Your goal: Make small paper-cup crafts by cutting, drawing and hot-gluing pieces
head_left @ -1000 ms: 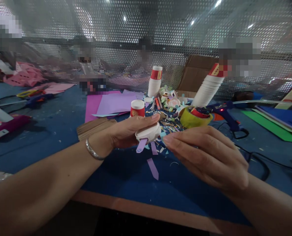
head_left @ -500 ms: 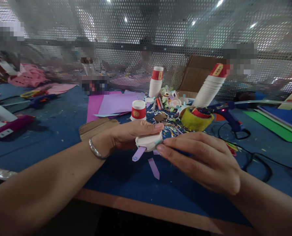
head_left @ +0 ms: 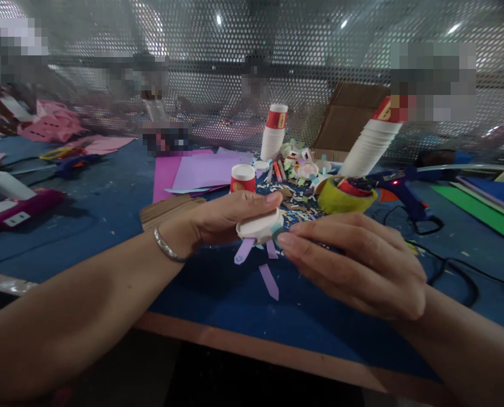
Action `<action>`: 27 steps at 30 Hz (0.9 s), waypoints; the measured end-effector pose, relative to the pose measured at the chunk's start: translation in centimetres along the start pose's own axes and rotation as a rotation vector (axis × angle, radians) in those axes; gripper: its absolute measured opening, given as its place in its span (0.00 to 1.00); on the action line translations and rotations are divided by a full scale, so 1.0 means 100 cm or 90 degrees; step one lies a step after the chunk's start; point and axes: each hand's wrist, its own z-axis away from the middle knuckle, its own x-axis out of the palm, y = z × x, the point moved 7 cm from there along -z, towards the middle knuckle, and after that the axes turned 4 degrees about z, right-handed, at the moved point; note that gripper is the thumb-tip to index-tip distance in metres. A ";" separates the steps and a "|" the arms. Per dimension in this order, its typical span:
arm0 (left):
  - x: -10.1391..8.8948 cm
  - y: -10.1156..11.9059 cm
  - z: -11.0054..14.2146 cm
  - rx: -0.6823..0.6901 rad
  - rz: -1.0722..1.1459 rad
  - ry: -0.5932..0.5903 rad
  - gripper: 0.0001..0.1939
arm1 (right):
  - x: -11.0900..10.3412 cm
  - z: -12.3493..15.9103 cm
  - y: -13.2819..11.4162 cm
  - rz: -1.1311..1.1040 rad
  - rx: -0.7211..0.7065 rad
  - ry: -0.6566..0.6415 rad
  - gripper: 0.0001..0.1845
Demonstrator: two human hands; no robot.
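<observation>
My left hand (head_left: 230,213) grips a white round paper-cup base (head_left: 258,226), thumb on top and fingers hidden underneath. A purple paper strip (head_left: 244,251) with a small blue drawing sticks out from its near side. At the base's right edge, my right hand (head_left: 353,263) pinches a pale teal paper strip (head_left: 278,233) between thumb and fingertips. A loose purple strip (head_left: 269,282) with a pointed end lies on the table below. Behind my left hand stands an upturned red and white paper cup (head_left: 243,178).
Two stacks of paper cups (head_left: 273,141) stand at the back, the right one leaning. Between them lies a pile of paper scraps (head_left: 305,164). A blue glue gun (head_left: 400,189) rests by a yellow tape roll (head_left: 347,198); its cable runs right. Purple sheets (head_left: 199,172) and cardboard (head_left: 167,210) lie left.
My right hand has drawn slightly right from the cup base, and more of the teal strip shows between them. The left hand keeps its hold. The view has shifted a little.
</observation>
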 end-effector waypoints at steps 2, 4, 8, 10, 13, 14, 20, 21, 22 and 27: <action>0.001 -0.003 -0.002 -0.028 0.060 -0.058 0.28 | 0.003 0.002 0.006 -0.002 0.041 0.028 0.20; -0.003 0.000 -0.005 -0.008 0.137 -0.077 0.26 | 0.014 0.004 0.014 -0.015 0.097 0.008 0.16; -0.011 0.005 -0.008 0.034 0.179 -0.051 0.27 | 0.051 0.008 0.024 -0.084 0.171 -0.154 0.08; -0.010 0.003 -0.008 0.027 0.162 -0.046 0.28 | 0.066 0.011 0.024 -0.105 0.180 -0.230 0.10; -0.006 -0.001 -0.009 0.019 0.145 -0.034 0.28 | 0.081 0.016 0.023 -0.127 0.190 -0.314 0.15; -0.006 -0.002 -0.010 0.023 0.140 -0.028 0.28 | 0.085 0.017 0.023 -0.132 0.192 -0.334 0.15; -0.008 -0.005 -0.013 0.031 0.113 0.005 0.29 | 0.099 0.020 0.022 -0.113 0.203 -0.394 0.15; -0.008 -0.005 -0.013 0.027 0.109 0.003 0.29 | 0.100 0.020 0.022 -0.104 0.199 -0.394 0.15; -0.007 -0.004 -0.013 0.022 0.104 0.001 0.29 | 0.101 0.019 0.022 -0.095 0.193 -0.391 0.15; -0.003 -0.007 -0.014 -0.024 0.111 -0.023 0.28 | 0.096 0.018 0.024 -0.071 0.174 -0.341 0.14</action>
